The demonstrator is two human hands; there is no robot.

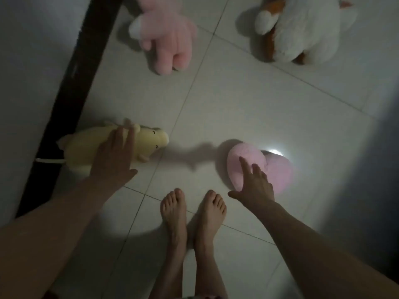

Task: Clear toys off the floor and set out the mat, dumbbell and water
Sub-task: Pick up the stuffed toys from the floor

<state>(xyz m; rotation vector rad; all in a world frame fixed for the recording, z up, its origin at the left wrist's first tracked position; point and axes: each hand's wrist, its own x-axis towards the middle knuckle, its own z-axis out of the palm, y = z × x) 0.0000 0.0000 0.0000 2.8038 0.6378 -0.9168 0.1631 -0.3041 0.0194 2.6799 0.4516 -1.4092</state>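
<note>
Left hand (pixel 115 151) lies flat on the yellow plush (pixel 149 141) at near left, fingers together and extended, not clamped. Right hand (pixel 253 182) rests on the pink heart cushion (pixel 278 169) at near right, fingers spread. Pink plush (pixel 172 37) and white plush (pixel 302 29) lie far back on the tiled floor (pixel 237 100).

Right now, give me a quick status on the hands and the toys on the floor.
Left hand open over yellow toy. Right hand open over pink heart cushion. Pink toy and white toy lie farther out. Nothing blocking.
</note>
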